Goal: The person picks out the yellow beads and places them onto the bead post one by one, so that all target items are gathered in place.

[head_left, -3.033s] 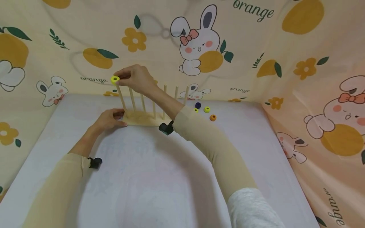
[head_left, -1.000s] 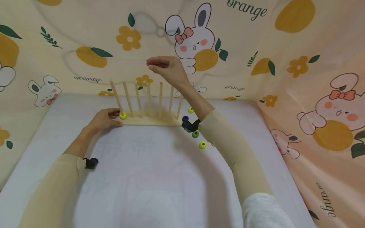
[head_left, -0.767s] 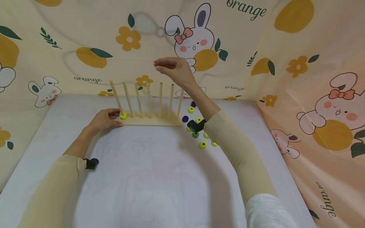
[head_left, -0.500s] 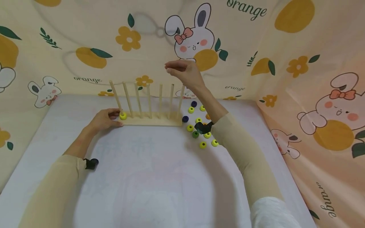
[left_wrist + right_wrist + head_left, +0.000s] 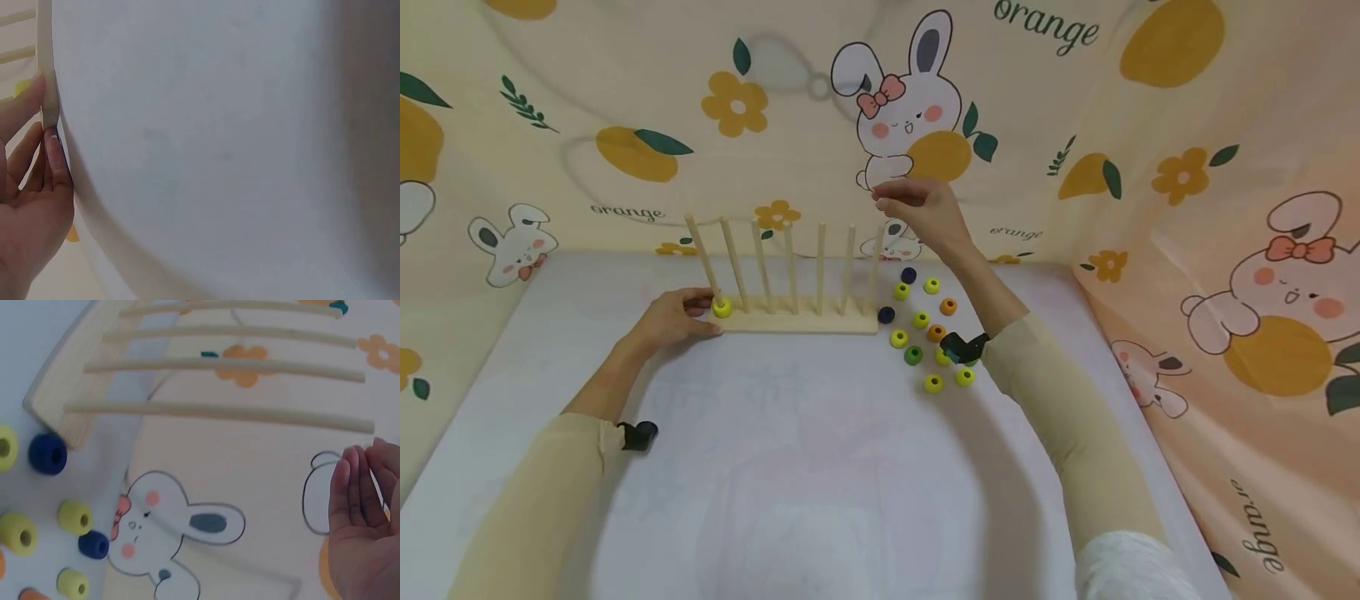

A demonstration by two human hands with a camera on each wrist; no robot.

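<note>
A wooden peg rack (image 5: 797, 323), a flat base with a row of upright dowels, stands toward the back of the table. My left hand (image 5: 668, 322) holds its left end, the thumb at the front edge and fingers behind. In the left wrist view, the fingertips meet the end of the base (image 5: 49, 94). One yellow bead (image 5: 722, 309) sits low on the leftmost dowel. My right hand (image 5: 928, 212) is raised by the top of the rightmost dowel; in the right wrist view its fingers (image 5: 353, 494) are fairly straight, with nothing between them.
Right of the rack, loose beads lie scattered: several yellow ones (image 5: 898, 338), dark blue ones (image 5: 886, 315), orange ones (image 5: 948, 307) and a green one (image 5: 913, 355). My right forearm passes above some of them. A patterned cloth (image 5: 820, 142) hangs behind the white table (image 5: 790, 467).
The yellow bead left my right hand and slid down the leftmost dowel. My right hand moved right across the dowel tops, then lower, uncovering more loose beads. My left hand stayed at the rack's end.
</note>
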